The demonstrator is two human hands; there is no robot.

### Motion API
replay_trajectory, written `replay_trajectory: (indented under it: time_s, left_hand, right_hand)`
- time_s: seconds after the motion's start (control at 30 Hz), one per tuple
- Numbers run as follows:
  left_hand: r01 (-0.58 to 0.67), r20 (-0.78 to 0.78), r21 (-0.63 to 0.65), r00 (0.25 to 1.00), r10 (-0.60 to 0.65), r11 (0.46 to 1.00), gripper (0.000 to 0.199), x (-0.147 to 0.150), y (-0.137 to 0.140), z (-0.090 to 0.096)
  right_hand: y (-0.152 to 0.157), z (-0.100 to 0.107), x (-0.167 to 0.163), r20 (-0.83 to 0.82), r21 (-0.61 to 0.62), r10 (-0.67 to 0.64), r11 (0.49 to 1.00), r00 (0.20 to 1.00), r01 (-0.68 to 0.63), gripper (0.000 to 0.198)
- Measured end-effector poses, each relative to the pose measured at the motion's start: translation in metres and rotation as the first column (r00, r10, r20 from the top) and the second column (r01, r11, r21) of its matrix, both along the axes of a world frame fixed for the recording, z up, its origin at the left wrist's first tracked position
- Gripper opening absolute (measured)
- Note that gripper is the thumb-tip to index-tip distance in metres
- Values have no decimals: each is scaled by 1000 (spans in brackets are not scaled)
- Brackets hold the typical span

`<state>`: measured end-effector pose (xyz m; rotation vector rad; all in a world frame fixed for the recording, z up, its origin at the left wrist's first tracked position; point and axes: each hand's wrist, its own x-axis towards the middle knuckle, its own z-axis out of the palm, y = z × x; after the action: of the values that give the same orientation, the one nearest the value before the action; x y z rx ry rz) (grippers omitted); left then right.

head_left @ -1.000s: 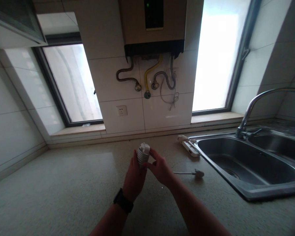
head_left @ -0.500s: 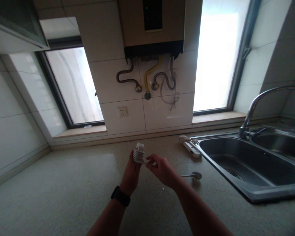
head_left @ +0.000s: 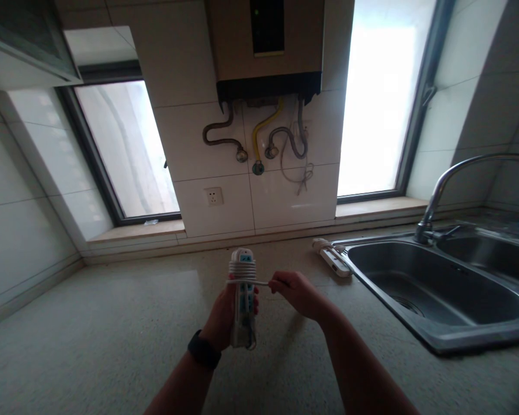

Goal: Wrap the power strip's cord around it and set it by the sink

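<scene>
Just below and left of the power strip (head_left: 242,331), a black watch (head_left: 204,349) circled the wrist of the left hand (head_left: 220,317). That hand gripped the strip's middle, its fingers wrapped around the body with the tips showing on the right edge. The power strip stood lengthwise over the surface (head_left: 125,323); whether its lower end touched down could not be told. White cord (head_left: 242,270) lay in several turns around its upper part, and one length ran straight off its right side to the right hand (head_left: 296,294), whose fingers were curled in and pinching that length.

The strip looked light, stiff and rather smooth, probably plastic, so the bare middle below the turns seemed the firmest place to hold. The cord seemed bendy yet springy, likely to loosen if let go, and best pinched close to the strip.

Farther right of the strip lay a second white strip (head_left: 335,264), and beyond that, the steel sink (head_left: 458,340).
</scene>
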<state>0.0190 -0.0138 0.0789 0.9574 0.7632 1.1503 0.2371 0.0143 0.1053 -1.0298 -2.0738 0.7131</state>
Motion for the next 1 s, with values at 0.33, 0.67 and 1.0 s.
replay_trajectory:
  time_s: [0.33,0.67,1.0]
  left_hand:
    - [263,133,-9,957,-259,965,86,5,-3,-3]
    - [223,300,-178,940,-163,958,84,2,-1,-6]
    - [646,302,73,712,-634,760,106,-2,-6,-10]
  right_hand:
    - [6,-8,-1,25,-98,68,993,997,-65,44]
    - [-4,1,-2,28,-108,118,988,993,-114,42]
    - [6,-7,11,-60,-204,318,924,946,-323,52]
